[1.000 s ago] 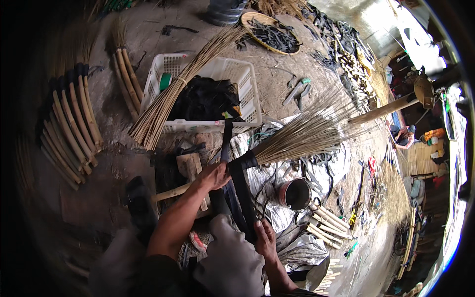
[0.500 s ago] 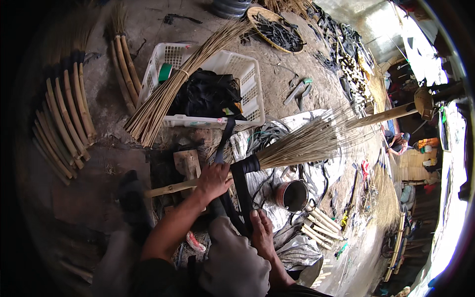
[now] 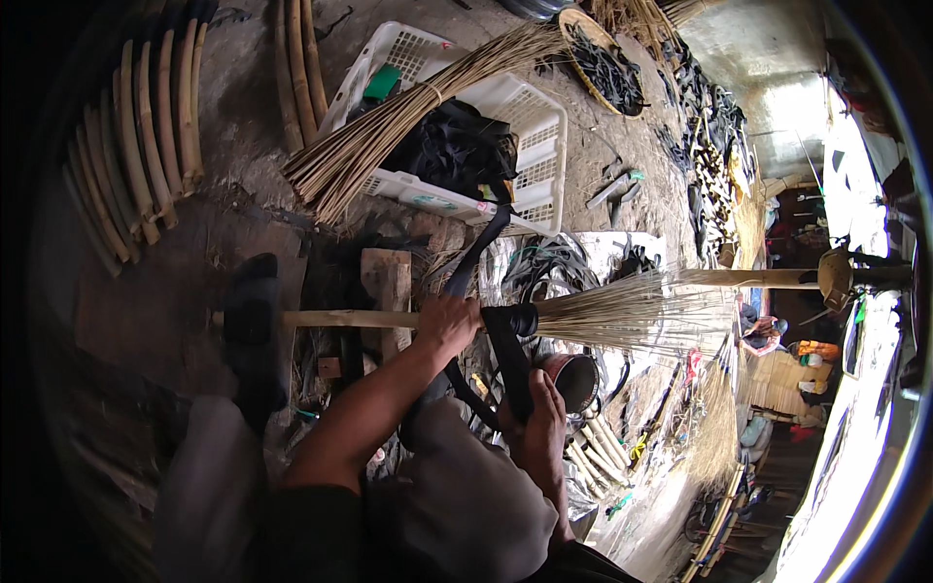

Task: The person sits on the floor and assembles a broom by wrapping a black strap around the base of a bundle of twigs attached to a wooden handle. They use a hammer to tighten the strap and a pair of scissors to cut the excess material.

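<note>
A broom with a bamboo handle (image 3: pixel 364 319) lies crosswise before me, its stiff bristles (image 3: pixel 622 313) fanning out to the right. Black wrapping (image 3: pixel 523 319) binds the base of the bristles. My left hand (image 3: pixel 449 325) is closed around the handle just left of this wrapping. From the wrapping a black strip (image 3: pixel 508 358) runs down to my right hand (image 3: pixel 542 418), which pinches it. Another length of black strip (image 3: pixel 478 255) stretches from beside my left hand up to the crate. My dark-covered foot (image 3: pixel 253 325) rests over the handle's left part.
A white plastic crate (image 3: pixel 552 175) holds black strips (image 3: pixel 452 146), with a bristle bundle (image 3: pixel 389 117) across it. A can (image 3: pixel 581 384) stands beside my right hand, near bamboo pieces (image 3: pixel 598 452). Finished-looking brooms' handles (image 3: pixel 136 146) lie far left. A person (image 3: pixel 763 332) sits far right.
The view has shifted and turned, and the broom now lies more level. My right hand has moved closer to the wrapping, still holding the strip. My left hand keeps its hold on the handle.
</note>
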`<action>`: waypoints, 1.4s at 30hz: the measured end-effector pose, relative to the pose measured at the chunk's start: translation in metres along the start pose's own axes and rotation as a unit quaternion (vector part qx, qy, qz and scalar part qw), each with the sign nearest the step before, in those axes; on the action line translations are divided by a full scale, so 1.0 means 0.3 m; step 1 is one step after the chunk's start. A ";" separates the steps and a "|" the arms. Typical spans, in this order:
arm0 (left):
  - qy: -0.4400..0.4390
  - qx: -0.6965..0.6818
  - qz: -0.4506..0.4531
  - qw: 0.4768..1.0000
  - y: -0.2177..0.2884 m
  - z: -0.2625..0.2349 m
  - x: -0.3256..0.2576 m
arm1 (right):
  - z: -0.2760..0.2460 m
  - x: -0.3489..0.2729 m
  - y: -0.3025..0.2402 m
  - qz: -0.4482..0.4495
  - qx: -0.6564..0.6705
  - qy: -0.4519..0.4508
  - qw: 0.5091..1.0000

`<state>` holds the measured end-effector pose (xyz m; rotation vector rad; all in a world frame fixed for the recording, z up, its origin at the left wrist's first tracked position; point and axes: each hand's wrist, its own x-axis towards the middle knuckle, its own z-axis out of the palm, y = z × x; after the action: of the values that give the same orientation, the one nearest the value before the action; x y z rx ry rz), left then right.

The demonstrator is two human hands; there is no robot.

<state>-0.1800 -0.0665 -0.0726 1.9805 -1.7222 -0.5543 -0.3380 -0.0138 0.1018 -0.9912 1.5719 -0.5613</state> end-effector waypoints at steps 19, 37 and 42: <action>-0.058 0.046 -0.096 0.993 -0.018 0.055 0.021 | 0.006 -0.010 0.185 -0.178 -0.047 -0.027 0.983; 0.174 0.019 0.035 0.984 0.026 -0.050 -0.032 | 0.063 0.099 0.104 -0.011 0.035 -0.028 0.999; -0.010 -0.080 -0.032 0.996 -0.016 -0.042 0.022 | 0.061 0.243 0.042 -0.165 -0.164 -0.070 0.970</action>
<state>-0.1679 -0.0716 -0.0652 1.9278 -1.5791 -0.7138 -0.3245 -0.0650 0.0469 -1.5287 1.4070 -0.4518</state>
